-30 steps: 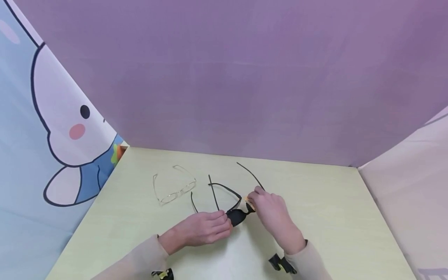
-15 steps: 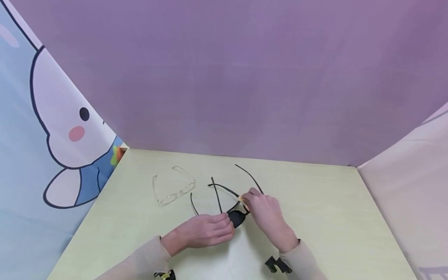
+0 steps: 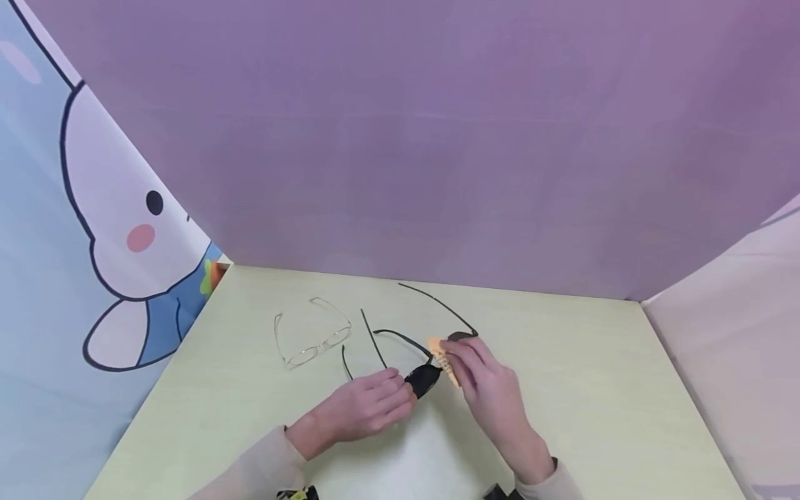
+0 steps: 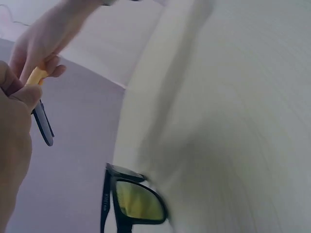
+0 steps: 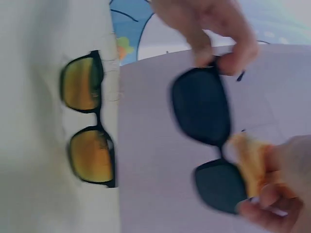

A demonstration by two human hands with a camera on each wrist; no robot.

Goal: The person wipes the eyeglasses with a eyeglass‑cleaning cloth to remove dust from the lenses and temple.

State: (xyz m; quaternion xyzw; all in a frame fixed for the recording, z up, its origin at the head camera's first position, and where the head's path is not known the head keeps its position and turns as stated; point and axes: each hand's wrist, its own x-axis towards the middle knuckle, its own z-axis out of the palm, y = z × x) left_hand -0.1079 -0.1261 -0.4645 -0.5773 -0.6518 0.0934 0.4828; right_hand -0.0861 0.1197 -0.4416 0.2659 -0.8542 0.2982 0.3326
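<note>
My left hand [image 3: 362,406] pinches one end of dark-lensed black sunglasses [image 3: 423,380], lifted above the table with their temples pointing away. An orange cloth [image 3: 445,361] is between the fingers of my right hand [image 3: 494,389], near the bridge and the other lens. In the right wrist view the cloth [image 5: 252,160] lies behind that lens, and the fingertips touch its edge. Another pair of black sunglasses [image 5: 82,85] with yellow-orange lenses sits on the table beyond; the hands partly hide it in the head view.
Thin metal-framed eyeglasses [image 3: 312,351] lie unfolded on the table to the left of the hands. The pale table [image 3: 581,389] ends at a purple backdrop [image 3: 437,173]. A cartoon-printed cloth wall [image 3: 137,278] hangs on the left.
My right hand first shifts left with the cloth, then turns back rightward, showing more of the cloth. The held sunglasses have swung so their temples point further left. My left hand keeps its grip.
</note>
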